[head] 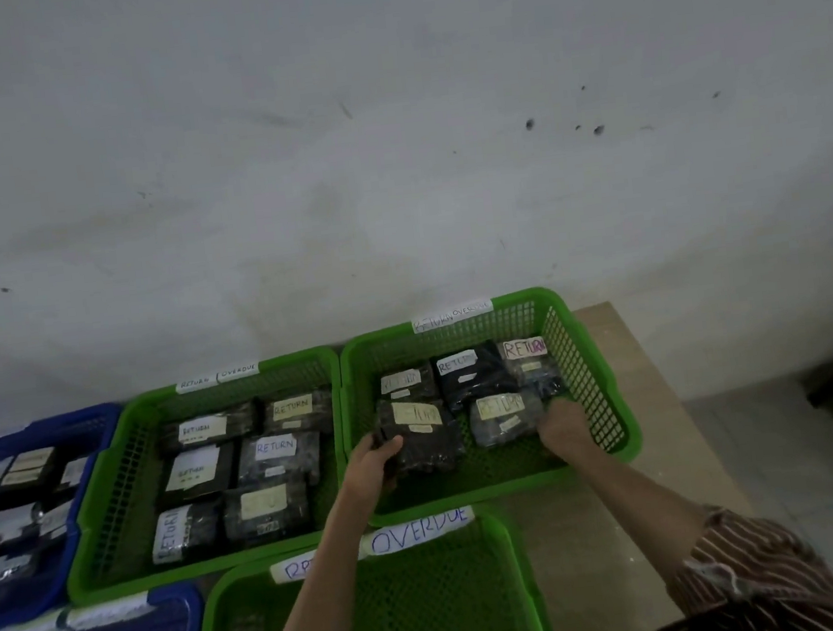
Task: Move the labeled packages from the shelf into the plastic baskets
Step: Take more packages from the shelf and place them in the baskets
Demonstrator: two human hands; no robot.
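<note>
A dark package (420,441) is gripped by the left hand (371,466) inside the green basket (615,412). The right hand (562,428) is pressed onto a second package (502,416) near the basket's right wall; its grip cannot be told. Bare mesh is left just below both hands.

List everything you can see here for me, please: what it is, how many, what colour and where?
Green plastic mesh baskets: three; two side by side by the wall, one empty in front, all tagged RETURN / OVERDUE.
Dark plastic-wrapped packages with RETURN labels: six in the left green basket, five in the right one.
Blue plastic baskets: two, far left; the back one holds labelled packages, too blurred to count.
Grey wall: one, behind the baskets.
Tan floor surface: one, under the baskets.
Left hand: grips the front-left package in the right basket.
Right hand: reaches in beside the front-right package.
Striped brown sleeve: one, lower right.
</note>
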